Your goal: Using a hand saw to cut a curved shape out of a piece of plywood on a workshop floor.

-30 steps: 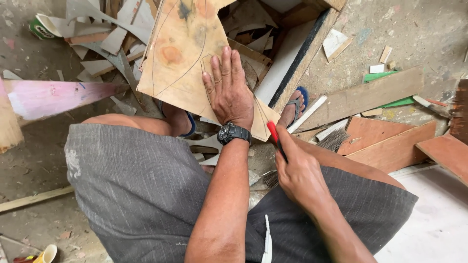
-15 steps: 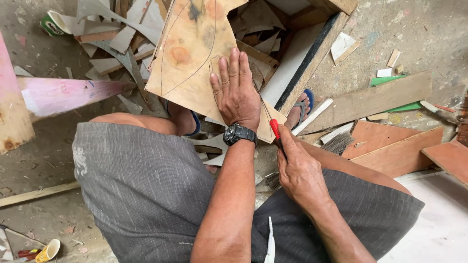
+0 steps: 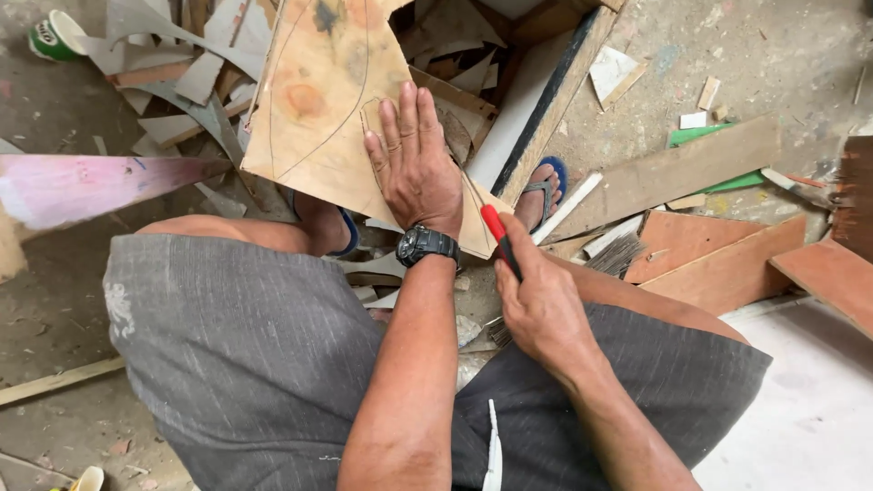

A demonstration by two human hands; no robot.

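Two bare hands work over a sheet of pale plywood, seen from above by a person seated low with knees apart in grey shorts [image 3: 245, 364]. The plywood sheet [image 3: 318, 100] rests tilted between the knees, its lower corner near the lap and its upper part leaning over a heap of offcuts. Thin curved pencil lines cross its stained, orange-blotched surface.

The left hand [image 3: 416, 164] lies flat on the sheet's lower right part, palm down, fingers [image 3: 400, 114] stretched out and released, pressing rather than grasping. A black wristwatch [image 3: 427, 245] sits on that wrist.

The right hand [image 3: 541, 305] is just beside the sheet's lower right edge, fingers clenched around a slim tool with a red and black handle [image 3: 498, 238]. The tool's tip meets the plywood edge; the tip itself is too small to make out.

Below the sheet, feet in blue sandals [image 3: 546, 182] rest on the dusty concrete floor [image 3: 773, 64]. Grey scrap pieces [image 3: 182, 100] are piled at the upper left. A pink-painted board [image 3: 82, 186] lies to the left. A long plank [image 3: 673, 173] and reddish-brown boards [image 3: 718, 259] lie to the right, with a small brush [image 3: 614, 255] near the right knee. A green and white cup [image 3: 55, 35] sits in the top left corner.
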